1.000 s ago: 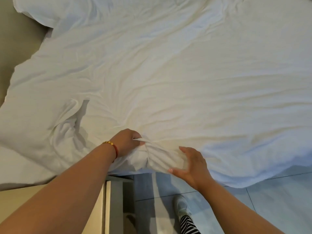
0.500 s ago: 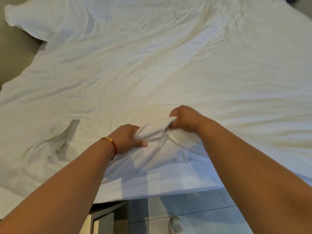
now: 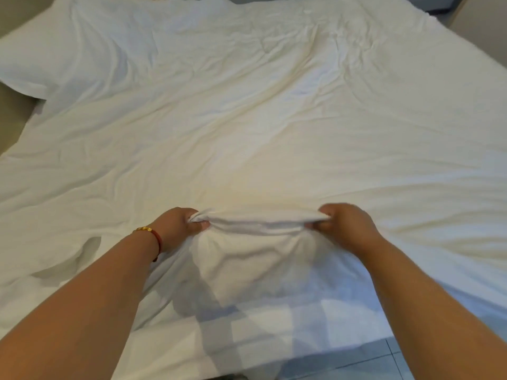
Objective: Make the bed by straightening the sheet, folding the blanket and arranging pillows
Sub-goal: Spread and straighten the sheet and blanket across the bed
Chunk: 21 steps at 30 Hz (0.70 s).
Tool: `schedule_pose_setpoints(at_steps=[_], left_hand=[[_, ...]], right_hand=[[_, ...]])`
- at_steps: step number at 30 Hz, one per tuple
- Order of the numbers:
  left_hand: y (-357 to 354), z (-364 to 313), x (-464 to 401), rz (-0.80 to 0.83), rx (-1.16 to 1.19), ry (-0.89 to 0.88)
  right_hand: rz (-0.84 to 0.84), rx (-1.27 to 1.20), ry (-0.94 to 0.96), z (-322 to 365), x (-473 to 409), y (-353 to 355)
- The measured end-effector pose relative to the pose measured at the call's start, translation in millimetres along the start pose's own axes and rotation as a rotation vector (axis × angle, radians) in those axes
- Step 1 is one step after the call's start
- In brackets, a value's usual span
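Both hands have drawn apart since half a second ago, stretching the bunched cloth between them into a taut ridge. On the near side of the bed, the left hand (image 3: pixel 179 224), a red and gold bracelet (image 3: pixel 152 237) on its wrist, clenches one end of the fold in the white sheet (image 3: pixel 260 133); the right hand (image 3: pixel 341 224) clenches the other end. That pulled fold runs left to right, parallel to the bed's near edge, with loose cloth sagging below it. A white pillow (image 3: pixel 74 48) lies at the far left corner. Grey floor tile (image 3: pixel 356 363) shows past the near edge.
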<state>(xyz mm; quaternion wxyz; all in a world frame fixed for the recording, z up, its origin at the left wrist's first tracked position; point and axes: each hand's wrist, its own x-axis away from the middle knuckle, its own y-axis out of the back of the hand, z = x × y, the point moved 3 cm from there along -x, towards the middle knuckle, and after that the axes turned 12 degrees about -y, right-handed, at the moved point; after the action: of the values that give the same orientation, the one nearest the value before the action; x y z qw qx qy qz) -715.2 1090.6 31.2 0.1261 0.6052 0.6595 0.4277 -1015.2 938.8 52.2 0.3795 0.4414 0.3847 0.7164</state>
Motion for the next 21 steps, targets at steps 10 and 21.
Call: schedule_pose_setpoints(at_steps=[10, 21], left_hand=[[9.6, -39.5, -68.0, -0.239, -0.545, 0.119], [-158.1, -198.7, -114.7, 0.274, 0.782, 0.196]], right_hand=[[-0.351, 0.072, -0.095, 38.4, -71.2, -2.9], [-0.365, -1.765, -1.202, -179.1, -11.6, -12.6]])
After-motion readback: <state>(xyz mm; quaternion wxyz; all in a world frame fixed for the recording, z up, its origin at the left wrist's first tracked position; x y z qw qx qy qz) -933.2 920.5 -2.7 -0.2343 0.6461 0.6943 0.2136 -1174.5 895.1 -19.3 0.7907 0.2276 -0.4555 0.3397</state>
